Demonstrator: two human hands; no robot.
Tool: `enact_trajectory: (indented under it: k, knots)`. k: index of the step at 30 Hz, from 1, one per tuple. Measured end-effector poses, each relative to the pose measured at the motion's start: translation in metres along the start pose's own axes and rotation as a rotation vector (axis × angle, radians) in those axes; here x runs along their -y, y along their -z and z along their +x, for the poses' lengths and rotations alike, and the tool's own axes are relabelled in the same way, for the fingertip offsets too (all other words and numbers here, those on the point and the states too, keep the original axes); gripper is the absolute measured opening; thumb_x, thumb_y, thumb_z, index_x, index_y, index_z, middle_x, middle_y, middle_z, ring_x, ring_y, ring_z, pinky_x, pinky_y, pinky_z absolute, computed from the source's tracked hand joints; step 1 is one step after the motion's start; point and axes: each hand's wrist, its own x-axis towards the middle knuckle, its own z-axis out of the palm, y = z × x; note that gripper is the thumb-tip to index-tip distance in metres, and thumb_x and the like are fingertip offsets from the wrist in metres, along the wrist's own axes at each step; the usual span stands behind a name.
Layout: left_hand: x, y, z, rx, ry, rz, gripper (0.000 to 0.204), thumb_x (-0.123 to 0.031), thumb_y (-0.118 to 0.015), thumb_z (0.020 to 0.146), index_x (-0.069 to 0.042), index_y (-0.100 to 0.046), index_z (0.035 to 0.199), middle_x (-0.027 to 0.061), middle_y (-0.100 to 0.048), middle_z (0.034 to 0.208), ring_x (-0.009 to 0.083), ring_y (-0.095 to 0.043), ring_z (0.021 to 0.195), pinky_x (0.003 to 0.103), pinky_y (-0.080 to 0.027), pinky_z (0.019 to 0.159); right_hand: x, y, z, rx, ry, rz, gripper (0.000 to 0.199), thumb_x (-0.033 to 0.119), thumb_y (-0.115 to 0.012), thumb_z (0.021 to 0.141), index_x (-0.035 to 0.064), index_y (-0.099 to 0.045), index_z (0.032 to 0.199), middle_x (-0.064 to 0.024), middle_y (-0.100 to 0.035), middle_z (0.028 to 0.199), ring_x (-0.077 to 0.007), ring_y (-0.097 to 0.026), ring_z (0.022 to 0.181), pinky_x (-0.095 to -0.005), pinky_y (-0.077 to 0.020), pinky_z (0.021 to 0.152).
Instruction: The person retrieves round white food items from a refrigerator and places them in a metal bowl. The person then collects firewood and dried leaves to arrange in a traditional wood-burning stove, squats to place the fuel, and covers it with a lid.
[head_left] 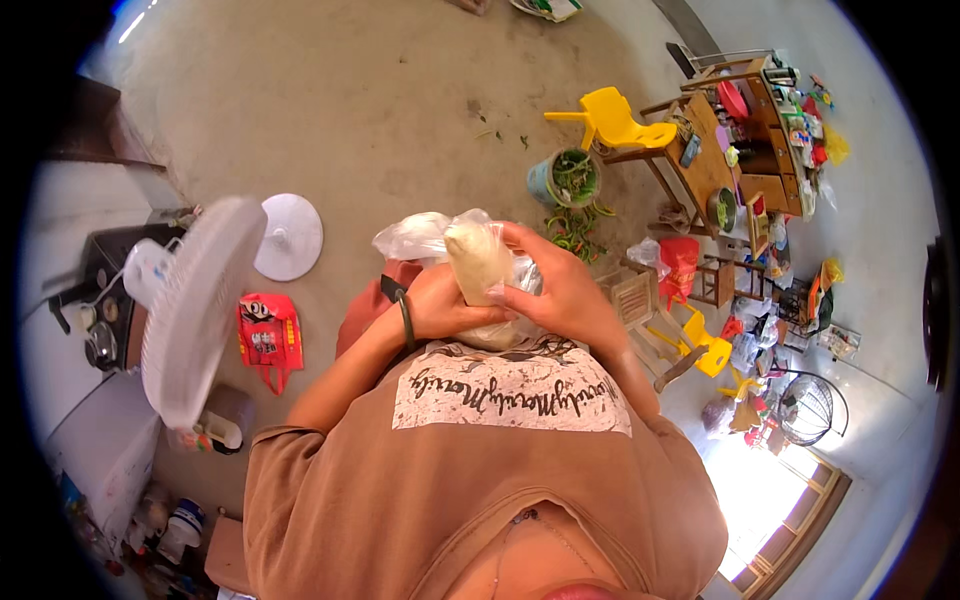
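In front of my chest is a pale cream, tapered object (pixel 476 255), its tip pointing up and away; its exact kind does not show. My right hand (pixel 553 290) is closed on its right side, with thumb at the front and fingers behind. Against its lower left side, my left hand (pixel 440 303), with a dark band at the wrist, is closed, its fingers partly hidden. Clear plastic bags (pixel 415 236) bunch around and behind both hands, with whitish contents showing below them.
A white fan (pixel 205 310) and a red bag (pixel 270 335) stand to the left. Ahead right are a bucket of greens (pixel 541 184), scattered vegetables (pixel 572 236), a yellow chair (pixel 615 122) and a wooden table (pixel 698 165). A wooden chair (pixel 634 300) stands near my right arm.
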Motion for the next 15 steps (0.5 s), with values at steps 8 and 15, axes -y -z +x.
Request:
enact_trajectory:
  k: [8, 15]
  knots:
    - [0.012, 0.249, 0.202, 0.064, 0.190, -0.078, 0.083, -0.050, -0.086, 0.070, -0.002, -0.055, 0.129, 0.0181, -0.063, 0.120, 0.0308, -0.060, 0.114, 0.041, -0.047, 0.096, -0.033, 0.109, 0.331, 0.056, 0.055, 0.419, 0.066, 0.021, -0.075, 0.081, 0.0009, -0.047, 0.137, -0.0159, -0.062, 0.126, -0.0250, -0.058, 0.119, -0.0381, -0.0458, 0.100]
    - [0.038, 0.467, 0.366, -0.189, 0.152, -0.236, 0.094, -0.040, -0.089, 0.067, 0.002, -0.045, 0.139, 0.0159, -0.060, 0.127, 0.0246, -0.058, 0.120, 0.037, -0.044, 0.104, -0.009, 0.274, 0.658, 0.528, 0.005, 0.602, 0.049, 0.015, -0.063, 0.091, -0.0016, -0.049, 0.134, -0.0109, -0.062, 0.123, -0.0166, -0.058, 0.112, -0.0328, -0.0474, 0.095]
